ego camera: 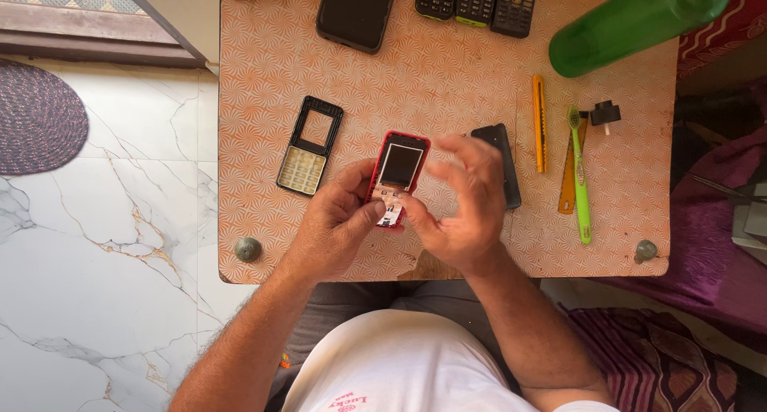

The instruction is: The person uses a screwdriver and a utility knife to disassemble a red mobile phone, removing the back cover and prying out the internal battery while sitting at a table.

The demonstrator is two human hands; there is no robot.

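A small red mobile phone (398, 172) with its front cover off shows a dark screen and bare keypad board. My left hand (339, 220) grips its lower end, thumb across the board. My right hand (463, 208) hovers at the phone's right side, fingers spread and blurred, fingertips close to the lower edge. A black front cover with a pale keypad (310, 146) lies flat to the left of my hands. A black back cover or battery (502, 160) lies partly behind my right hand.
A small orange-patterned table (447, 85) holds a black smartphone (356, 13), three keypad phones (477, 3), a green bottle (631, 25), an orange cutter (539, 123), a green toothbrush (580, 180) and a black charger plug (605, 113). Marble floor lies left.
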